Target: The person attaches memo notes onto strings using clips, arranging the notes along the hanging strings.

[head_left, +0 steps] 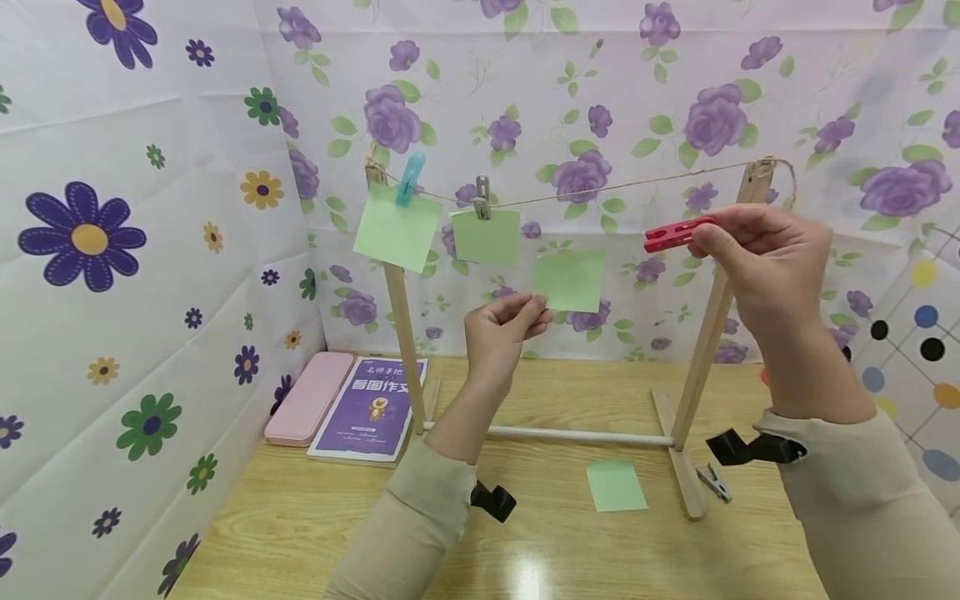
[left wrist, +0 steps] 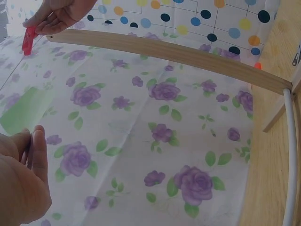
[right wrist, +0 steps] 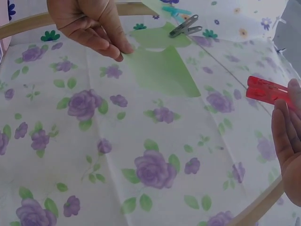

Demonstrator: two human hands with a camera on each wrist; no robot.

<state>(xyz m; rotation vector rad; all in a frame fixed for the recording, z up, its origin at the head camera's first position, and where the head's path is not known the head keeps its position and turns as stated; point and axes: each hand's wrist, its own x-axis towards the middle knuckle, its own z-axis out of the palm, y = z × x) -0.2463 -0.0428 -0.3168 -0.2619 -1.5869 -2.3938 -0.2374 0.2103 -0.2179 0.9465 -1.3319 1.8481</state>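
My left hand pinches a light green paper square by its lower left corner, just under the sagging twine. Up at the right, my right hand holds a red clothespin between thumb and fingers, its tip pointing left. A blue clothespin fixes one green paper to the twine near the left post. Beside it hangs a second green paper under a grey metal clip. In the right wrist view the red clothespin appears near the twine, apart from the held paper.
Wooden posts joined by a white rod carry the twine. On the table lie another green paper and a metal clip. A pink case and purple book lie at the left.
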